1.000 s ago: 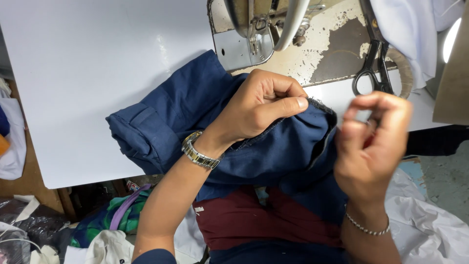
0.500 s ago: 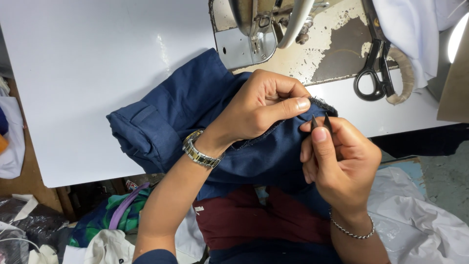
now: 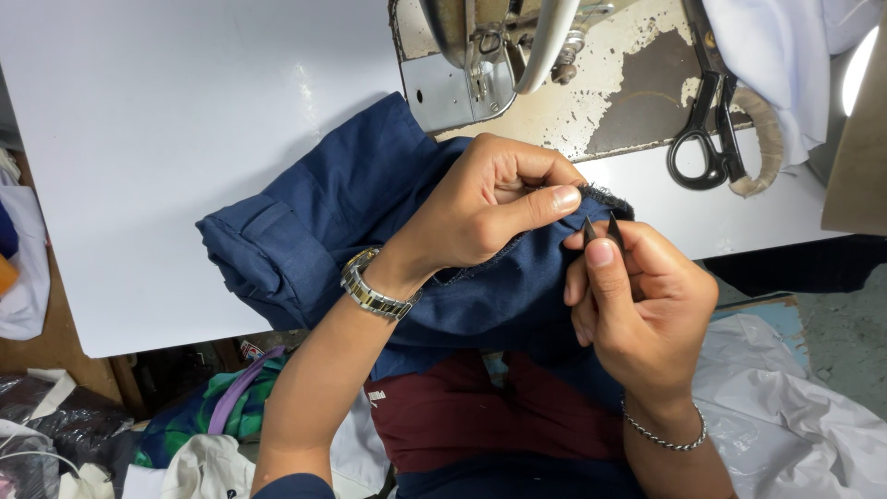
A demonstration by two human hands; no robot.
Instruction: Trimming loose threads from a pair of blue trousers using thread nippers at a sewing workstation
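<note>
- The left hand [image 3: 485, 208] pinches the raw, frayed edge of a navy blue garment [image 3: 370, 231] between thumb and forefinger, holding it taut.
- The right hand [image 3: 637, 310] is closed on small dark thread snips [image 3: 601, 229], whose two pointed tips stand slightly apart right at that edge.
- By the look of it, trimming along the edge is under way; loose fibres show on the rim, so some appears left.
- The garment is a heavy navy weave with stitched seams and a folded cuff-like band, bunched half on the white bench [image 3: 166, 139], half over the lap.
- Beyond lie a sewing machine [image 3: 490, 55] and black scissors [image 3: 707, 139].
</note>
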